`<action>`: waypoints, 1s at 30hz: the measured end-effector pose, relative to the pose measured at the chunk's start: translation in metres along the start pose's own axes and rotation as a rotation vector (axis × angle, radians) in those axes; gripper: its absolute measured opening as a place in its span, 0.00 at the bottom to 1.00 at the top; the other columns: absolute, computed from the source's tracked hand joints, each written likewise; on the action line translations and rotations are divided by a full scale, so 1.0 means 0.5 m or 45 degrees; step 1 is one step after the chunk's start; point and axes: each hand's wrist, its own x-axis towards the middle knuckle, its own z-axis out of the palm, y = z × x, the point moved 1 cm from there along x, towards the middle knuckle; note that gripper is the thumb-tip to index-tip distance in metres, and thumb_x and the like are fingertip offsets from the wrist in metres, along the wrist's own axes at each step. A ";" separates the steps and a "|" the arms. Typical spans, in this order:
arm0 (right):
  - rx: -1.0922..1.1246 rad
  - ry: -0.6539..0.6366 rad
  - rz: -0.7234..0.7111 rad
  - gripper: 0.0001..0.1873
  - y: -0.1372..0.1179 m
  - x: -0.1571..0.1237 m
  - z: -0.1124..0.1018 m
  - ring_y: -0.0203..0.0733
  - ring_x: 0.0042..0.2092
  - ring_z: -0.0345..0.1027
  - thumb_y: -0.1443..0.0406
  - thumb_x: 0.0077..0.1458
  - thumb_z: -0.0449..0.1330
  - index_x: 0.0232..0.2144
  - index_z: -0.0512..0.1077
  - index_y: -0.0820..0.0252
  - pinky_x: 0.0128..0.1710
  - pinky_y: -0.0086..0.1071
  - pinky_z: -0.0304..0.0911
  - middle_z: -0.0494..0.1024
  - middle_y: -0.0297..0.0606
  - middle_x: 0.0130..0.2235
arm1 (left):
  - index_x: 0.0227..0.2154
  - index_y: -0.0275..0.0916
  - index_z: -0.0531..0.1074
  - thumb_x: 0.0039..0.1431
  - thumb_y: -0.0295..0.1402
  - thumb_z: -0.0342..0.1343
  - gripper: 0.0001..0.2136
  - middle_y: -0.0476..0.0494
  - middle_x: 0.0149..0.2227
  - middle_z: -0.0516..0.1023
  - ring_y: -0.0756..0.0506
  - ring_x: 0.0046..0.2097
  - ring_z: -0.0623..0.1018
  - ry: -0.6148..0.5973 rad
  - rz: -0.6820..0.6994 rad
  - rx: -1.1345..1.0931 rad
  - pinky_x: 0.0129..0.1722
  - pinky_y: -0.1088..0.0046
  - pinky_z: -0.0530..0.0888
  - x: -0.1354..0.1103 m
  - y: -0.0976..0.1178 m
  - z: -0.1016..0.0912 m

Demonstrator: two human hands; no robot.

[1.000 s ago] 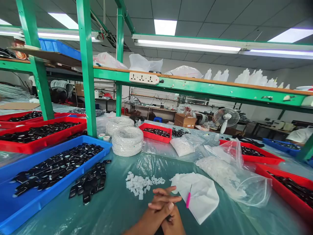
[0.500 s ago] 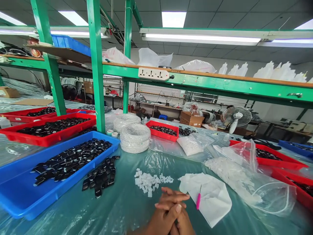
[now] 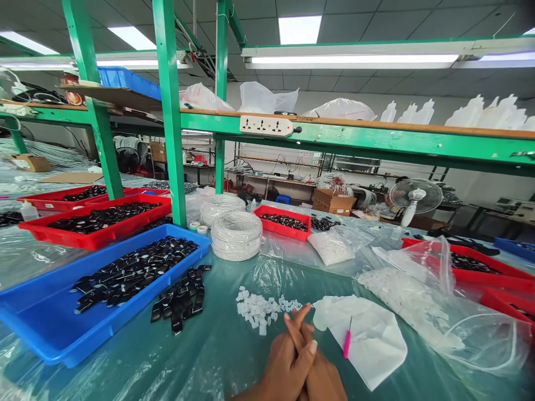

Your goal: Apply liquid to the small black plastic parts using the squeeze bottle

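My left hand (image 3: 286,359) and my right hand (image 3: 326,376) rest against each other at the bottom centre, fingers crossed and stretched out. Neither hand holds anything. Just beyond the fingertips lies a pile of small white plastic pieces (image 3: 257,307), with a cluster of tinier white bits (image 3: 289,303) beside it. To the right, a pink-handled tool with a thin metal shaft (image 3: 347,341) lies on a white sheet (image 3: 376,340). Left of the white pieces is a loose heap of glossy black parts (image 3: 180,298). Parts of the right hand's fingers are hidden behind the left.
A blue tray (image 3: 37,317) of black parts stands at left, red trays (image 3: 100,236) behind it. White wire coils (image 3: 236,236) and a small red tray (image 3: 286,229) sit farther back. Clear bags (image 3: 418,306) of white pieces lie right. A green shelf frame (image 3: 169,111) rises ahead.
My hands have shifted slightly right and rubbed against each other, their fingers now pointing more upward. The view has turned a little left; the things on the table look undisturbed.
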 end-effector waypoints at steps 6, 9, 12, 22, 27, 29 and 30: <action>-0.468 0.017 -0.138 0.18 0.006 -0.006 -0.007 0.50 0.33 0.73 0.68 0.45 0.54 0.38 0.76 0.52 0.27 0.33 0.63 0.78 0.43 0.34 | 0.46 0.39 0.65 0.60 0.42 0.43 0.17 0.38 0.46 0.69 0.40 0.48 0.68 0.227 0.208 0.394 0.47 0.66 0.64 0.004 0.005 -0.006; -0.630 -0.165 -0.191 0.15 0.030 -0.014 0.009 0.44 0.22 0.70 0.69 0.44 0.53 0.32 0.77 0.56 0.20 0.29 0.58 0.77 0.41 0.24 | 0.25 0.38 0.67 0.60 0.45 0.38 0.19 0.43 0.27 0.69 0.45 0.31 0.70 0.169 0.228 0.463 0.34 0.70 0.64 0.007 0.002 -0.003; -0.720 -0.279 -0.230 0.23 0.036 -0.020 0.018 0.45 0.22 0.71 0.70 0.45 0.50 0.44 0.72 0.57 0.20 0.29 0.59 0.78 0.39 0.24 | 0.15 0.38 0.53 0.59 0.49 0.35 0.23 0.52 0.16 0.53 0.52 0.19 0.58 0.059 0.240 0.335 0.23 0.74 0.55 0.009 -0.008 0.000; -0.366 -0.352 -0.234 0.38 -0.035 -0.038 0.000 0.45 0.35 0.73 0.67 0.45 0.48 0.61 0.51 0.57 0.36 0.32 0.66 0.78 0.41 0.39 | 0.12 0.38 0.44 0.52 0.53 0.43 0.26 0.54 0.14 0.45 0.54 0.19 0.50 0.041 0.173 0.093 0.21 0.74 0.47 -0.007 -0.001 0.005; -0.313 -0.435 -0.225 0.41 -0.060 -0.032 0.003 0.45 0.36 0.72 0.65 0.41 0.50 0.60 0.52 0.61 0.38 0.32 0.66 0.77 0.41 0.40 | 0.13 0.39 0.45 0.52 0.51 0.44 0.24 0.54 0.16 0.47 0.53 0.21 0.51 0.069 0.094 0.004 0.22 0.74 0.50 -0.009 -0.005 0.006; -0.347 -0.398 -0.206 0.41 -0.063 -0.033 0.003 0.47 0.45 0.69 0.65 0.40 0.51 0.60 0.52 0.62 0.45 0.35 0.63 0.72 0.43 0.49 | 0.14 0.39 0.44 0.53 0.51 0.43 0.24 0.54 0.17 0.46 0.53 0.21 0.51 0.099 0.035 -0.061 0.22 0.75 0.51 -0.005 -0.010 0.003; -0.361 -0.394 -0.204 0.42 -0.064 -0.036 0.004 0.49 0.49 0.65 0.65 0.40 0.52 0.60 0.52 0.62 0.48 0.38 0.60 0.68 0.44 0.53 | 0.15 0.39 0.44 0.53 0.51 0.43 0.24 0.54 0.18 0.46 0.52 0.22 0.52 0.127 0.018 -0.073 0.22 0.76 0.52 -0.004 -0.013 0.001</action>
